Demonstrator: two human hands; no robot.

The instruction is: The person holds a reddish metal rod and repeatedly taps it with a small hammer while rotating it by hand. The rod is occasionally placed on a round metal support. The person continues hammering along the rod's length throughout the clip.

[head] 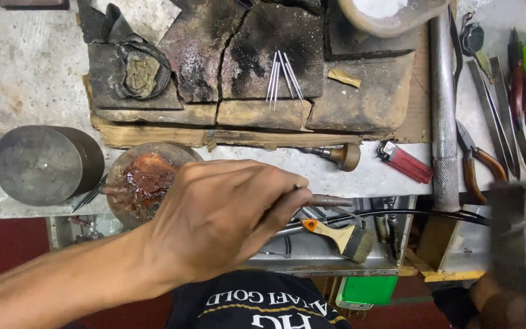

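Spanning the upper bench, cracked, soot-blackened soldering blocks (pixel 245 61) carry a small fan of thin silver wires (pixel 282 76) near their front edge. Left hand (pixel 223 216) reaches across from lower left, fingers closed around a slim dark metal punch (pixel 327 200) whose tip points right, just over the bench's front edge. Beside the wrist sits a round metal bowl of reddish-brown pitch (pixel 144 183), and left of that a squat grey steel cylinder block (pixel 44 163). Right hand (pixel 512 298), blurred at lower right, grips a dark rectangular hammer head (pixel 514 234) held upright. Long knurled steel rod (pixel 442 116) lies right of the blocks; red lighter (pixel 406 161) just beside it. Wooden-handled flat brush (pixel 342 234) rests in the tray below the punch
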